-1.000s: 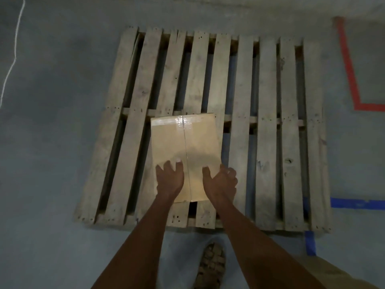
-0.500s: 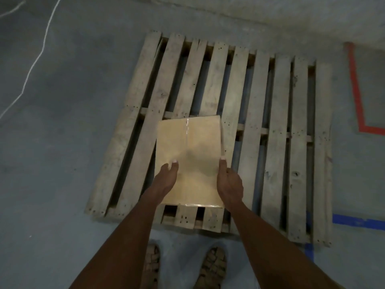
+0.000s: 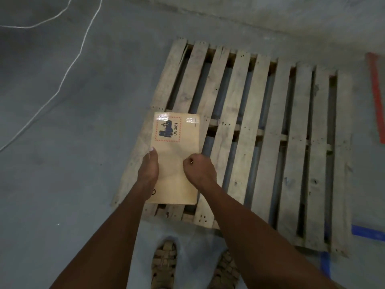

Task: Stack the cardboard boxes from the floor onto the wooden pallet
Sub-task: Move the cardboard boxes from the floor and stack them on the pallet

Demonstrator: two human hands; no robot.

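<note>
A tan cardboard box [image 3: 177, 147] with a red-bordered "UN 3481" battery label facing up sits over the near-left corner of the wooden pallet [image 3: 266, 142]. My left hand [image 3: 148, 170] lies along the box's left edge with the thumb pointing away from me. At the right edge, my right hand [image 3: 199, 170] is curled with its knuckles up. Whether the box rests on the slats or hangs just above them is unclear. No other boxes are in view.
The pallet lies on a grey concrete floor. A white cable [image 3: 68, 65] runs across the floor at the left. Red tape [image 3: 376, 97] and blue tape [image 3: 366, 232] mark the floor at the right. My sandalled feet [image 3: 164, 265] stand just before the pallet's near edge.
The box has turned over, so the labelled face now shows instead of the taped seam. It has shifted toward the pallet's left corner. My right hand has curled into a fist at the box's edge.
</note>
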